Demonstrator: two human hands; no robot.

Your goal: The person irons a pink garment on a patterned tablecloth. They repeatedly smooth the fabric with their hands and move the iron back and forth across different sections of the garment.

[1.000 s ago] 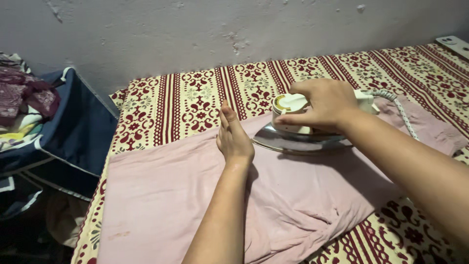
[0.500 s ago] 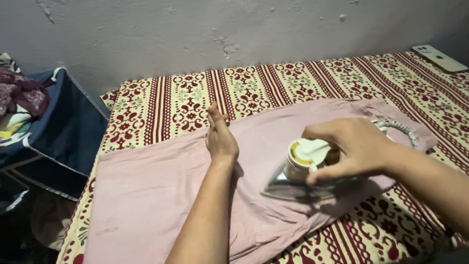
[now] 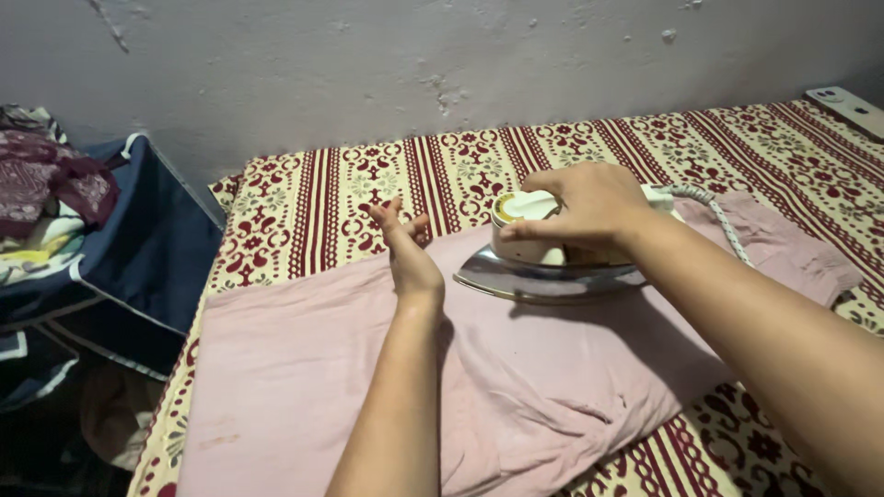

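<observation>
Two bare hands work over a pink garment [image 3: 304,368] spread flat across the middle and lower part of the frame. The right hand [image 3: 589,207], reaching in from the lower right, is clenched around the handle of a cream-coloured electric iron [image 3: 543,248], fingers wrapped over the top and thumb along the near side. The iron sits right of centre with its shiny soleplate flat on the pink cloth, its pointed nose aimed toward the left of the frame. A braided white cord [image 3: 714,207] trails from its back end toward the right.

The left hand [image 3: 405,253], just left of centre, stands on its edge at the far border of the garment, fingers released and slightly spread, gripping nothing; its fingertips reach onto the bedsheet beyond. It is near the nose of the iron but apart from it.

The garment lies on a cream bedsheet with maroon stripes and paisley motifs [image 3: 313,198], which fills the upper middle and right of the frame. A phone [image 3: 849,109] rests at the upper right edge. At the left edge, a dark blue fabric bin [image 3: 147,248] holds bundled clothes [image 3: 46,184]. A scuffed grey wall [image 3: 368,64] runs across the top.
</observation>
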